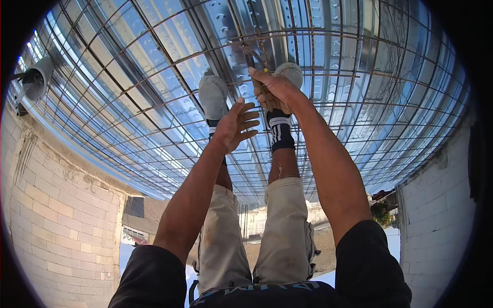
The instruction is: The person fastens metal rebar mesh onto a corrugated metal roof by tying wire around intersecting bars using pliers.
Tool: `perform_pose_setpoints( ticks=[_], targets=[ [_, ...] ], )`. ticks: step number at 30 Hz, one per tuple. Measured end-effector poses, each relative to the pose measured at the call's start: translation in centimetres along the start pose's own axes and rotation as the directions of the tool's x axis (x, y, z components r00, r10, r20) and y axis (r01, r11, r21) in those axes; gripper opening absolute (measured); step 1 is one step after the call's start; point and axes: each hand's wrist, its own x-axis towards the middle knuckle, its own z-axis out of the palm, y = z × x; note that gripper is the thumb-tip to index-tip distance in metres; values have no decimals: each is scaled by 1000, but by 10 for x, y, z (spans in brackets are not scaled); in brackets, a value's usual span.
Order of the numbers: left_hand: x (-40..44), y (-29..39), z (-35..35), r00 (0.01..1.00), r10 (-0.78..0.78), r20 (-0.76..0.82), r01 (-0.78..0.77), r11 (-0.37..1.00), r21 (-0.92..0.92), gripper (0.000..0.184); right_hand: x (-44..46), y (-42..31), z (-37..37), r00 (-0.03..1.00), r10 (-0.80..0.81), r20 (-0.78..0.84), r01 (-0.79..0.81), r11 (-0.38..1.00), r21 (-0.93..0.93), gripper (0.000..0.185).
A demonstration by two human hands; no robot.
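Observation:
My left hand (236, 126) is open, palm turned inward and fingers spread, with nothing visible in it. It hovers over the steel mesh (312, 32), beside a grey shoe (213, 96). Farther forward and to the right, my right hand (275, 91) has its fingers curled and its thumb stretched forward. A small thing with a yellow part (266, 70) shows at its fingertips, too small to name. Just ahead of that hand, thin rusty wire (247, 49) lies at a crossing of the bars. The two hands are apart.
Ribbed shiny metal sheeting (221, 23) lies beneath the mesh. A grey bucket-like container (38, 79) rests on its side at the far left. Loose thin wires (394, 38) are at the upper right. Block walls (67, 215) rise on both sides.

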Motion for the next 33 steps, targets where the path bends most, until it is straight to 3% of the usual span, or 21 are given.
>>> perform_pose_setpoints(
  ticks=[3, 6, 8, 9, 10, 12, 14, 15, 16, 18, 19, 20, 21, 23, 25, 26, 29, 31, 33],
  targets=[
    [45, 47, -13, 995, 93, -27, -94, 995, -34, 95, 26, 23, -9, 946, -81, 313, -73, 890, 451, 37],
    [94, 84, 6, 995, 93, 46, -95, 995, 32, 79, 30, 30, -11, 946, -68, 317, -75, 905, 418, 38],
    [131, 96, 22, 997, 64, 34, -64, 998, 13, 61, 23, 26, -11, 989, -66, 130, 54, 994, 98, 38],
    [164, 87, 18, 975, 220, -10, -217, 968, 124, 52, 21, 25, -12, 995, -89, 35, 91, 993, -79, 38],
    [179, 81, 20, 945, 319, -77, -278, 903, 329, 50, 27, 34, -13, 983, -177, -52, 152, 938, -311, 39],
    [178, 76, 31, 856, 491, -159, -195, 593, 781, 44, 49, 51, -16, 906, -402, -136, 188, 667, -721, 42],
    [166, 74, 42, 816, 553, -166, -85, 400, 913, 40, 38, 55, 7, 817, -497, -292, 118, 640, -759, 40],
    [159, 75, 45, 808, 561, -178, -61, 380, 923, 38, 34, 55, 16, 757, -544, -361, 83, 629, -773, 39],
    [151, 78, 46, 809, 553, -201, -53, 409, 911, 36, 47, 64, 13, 757, -585, -290, 148, 585, -797, 37],
    [132, 86, 43, 834, 484, -266, -87, 592, 801, 33, 80, 82, 8, 738, -659, -144, 280, 493, -823, 33],
    [124, 88, 37, 865, 416, -282, -103, 694, 712, 32, 64, 72, 14, 869, -449, -206, 261, 772, -579, 32],
    [115, 90, 31, 899, 340, -275, -116, 791, 600, 31, 48, 58, 16, 960, -216, -179, 163, 948, -273, 30],
    [112, 93, 24, 931, 272, -242, -119, 856, 504, 34, 34, 43, 18, 998, 3, -69, 0, 999, 45, 28],
    [110, 96, 11, 978, 138, -159, -87, 952, 294, 40, 28, 41, 13, 975, 7, 223, -91, 925, 369, 25],
    [113, 99, 13, 994, 104, 25, -105, 994, 34, 36, 29, 38, 6, 876, -56, 478, -251, 795, 553, 24],
    [115, 98, 15, 988, 101, 118, -90, 991, -97, 35, 30, 38, 4, 881, -62, 469, -225, 816, 532, 25],
    [141, 90, 18, 990, 118, 82, -99, 973, -211, 31, 25, 40, 1, 919, -28, 394, -151, 896, 417, 30],
    [203, 72, 0, 945, 305, -120, -257, 916, 309, 23, 13, 30, -4, 961, 51, 271, -118, 965, 236, 33],
    [217, 70, -3, 861, 490, -135, -227, 608, 761, 22, 20, 35, -6, 991, -11, 132, 32, 986, -161, 36]
  ],
)
